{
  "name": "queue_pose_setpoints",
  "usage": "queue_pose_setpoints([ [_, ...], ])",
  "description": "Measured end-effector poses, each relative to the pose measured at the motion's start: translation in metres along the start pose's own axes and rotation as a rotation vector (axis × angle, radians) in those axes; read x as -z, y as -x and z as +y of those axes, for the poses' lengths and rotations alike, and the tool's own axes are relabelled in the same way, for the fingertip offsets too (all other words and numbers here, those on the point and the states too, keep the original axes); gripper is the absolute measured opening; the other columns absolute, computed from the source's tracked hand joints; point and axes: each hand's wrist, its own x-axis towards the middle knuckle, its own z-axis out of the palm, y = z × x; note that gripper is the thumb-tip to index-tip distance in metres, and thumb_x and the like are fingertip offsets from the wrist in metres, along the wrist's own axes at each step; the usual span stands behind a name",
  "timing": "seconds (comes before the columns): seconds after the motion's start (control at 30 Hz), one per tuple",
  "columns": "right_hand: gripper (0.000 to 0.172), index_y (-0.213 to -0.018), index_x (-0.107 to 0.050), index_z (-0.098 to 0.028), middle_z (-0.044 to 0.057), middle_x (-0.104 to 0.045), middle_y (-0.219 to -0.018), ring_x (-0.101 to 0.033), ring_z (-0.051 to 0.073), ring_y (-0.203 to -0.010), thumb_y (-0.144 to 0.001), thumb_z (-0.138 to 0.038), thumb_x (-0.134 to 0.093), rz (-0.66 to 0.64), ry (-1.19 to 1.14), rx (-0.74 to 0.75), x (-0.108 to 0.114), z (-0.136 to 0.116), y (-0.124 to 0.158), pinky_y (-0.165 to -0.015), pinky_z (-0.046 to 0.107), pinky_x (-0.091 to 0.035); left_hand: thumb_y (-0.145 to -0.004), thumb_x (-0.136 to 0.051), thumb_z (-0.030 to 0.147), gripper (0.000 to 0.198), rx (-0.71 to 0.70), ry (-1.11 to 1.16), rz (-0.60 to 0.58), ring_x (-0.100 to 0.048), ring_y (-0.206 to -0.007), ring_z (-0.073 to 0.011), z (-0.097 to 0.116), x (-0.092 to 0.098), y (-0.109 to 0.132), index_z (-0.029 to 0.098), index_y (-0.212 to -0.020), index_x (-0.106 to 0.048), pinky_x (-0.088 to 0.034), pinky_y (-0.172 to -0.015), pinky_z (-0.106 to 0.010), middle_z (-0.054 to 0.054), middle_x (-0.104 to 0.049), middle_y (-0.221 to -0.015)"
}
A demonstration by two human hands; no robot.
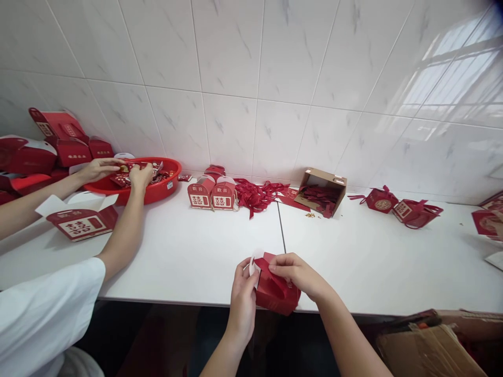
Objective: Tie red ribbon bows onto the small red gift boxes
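A small red gift box (pixel 275 301) rests at the table's front edge, between my two hands. My left hand (pixel 244 285) grips the white-lined flap at the box's left side, thumb and fingers closed on it. Above the box, my right hand (pixel 293 269) pinches a dark red ribbon (pixel 271 275) that runs across the top. Part of the box and of the ribbon is hidden behind my fingers. Beyond my hands lies a heap of loose red ribbons (pixel 257 195).
At left a co-worker's hands reach into a red basin (pixel 161 188) of wrapped sweets, beside an open box (pixel 84 222). Two closed boxes (pixel 212 193), a cardboard box (pixel 324 191) of ribbons and ribbon-tied boxes (pixel 416 212) line the wall. A brown carton (pixel 424 351) stands lower right.
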Motion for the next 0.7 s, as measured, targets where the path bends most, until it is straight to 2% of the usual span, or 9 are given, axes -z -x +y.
queue_pose_setpoints([
  [0.23, 0.022, -0.057, -0.052, -0.017, -0.005, -0.044, -0.049, -0.036, 0.008, -0.047, -0.075, -0.029, -0.055, 0.079, 0.072, -0.019, -0.004, 0.004, -0.004, -0.047, 0.022, -0.025, -0.076, -0.067, 0.034, 0.035, -0.017, 0.006, 0.002, -0.063, -0.095, -0.0206, -0.001, -0.001, 0.000, 0.022, -0.105, -0.052, -0.049, -0.077, -0.029, -0.007, -0.061, -0.117],
  [0.47, 0.022, -0.060, -0.051, -0.017, -0.004, -0.046, -0.055, -0.041, 0.009, -0.051, -0.077, -0.030, -0.053, 0.042, 0.102, 0.047, -0.005, 0.002, -0.006, -0.048, 0.021, -0.030, -0.074, -0.069, 0.033, 0.037, -0.029, -0.026, -0.003, -0.060, -0.106, -0.0250, 0.001, -0.002, 0.002, 0.022, -0.105, -0.053, -0.049, -0.081, -0.032, -0.010, -0.056, -0.127],
  [0.7, 0.021, -0.059, -0.054, -0.017, -0.004, -0.045, -0.052, -0.038, 0.008, -0.047, -0.078, -0.025, -0.049, 0.018, 0.241, 0.039, -0.003, -0.005, -0.008, -0.044, 0.020, -0.028, -0.073, -0.069, 0.037, 0.041, -0.045, -0.109, 0.013, -0.060, -0.103, -0.0233, 0.002, 0.000, 0.002, 0.023, -0.108, -0.054, -0.049, -0.082, -0.032, -0.008, -0.060, -0.118],
])
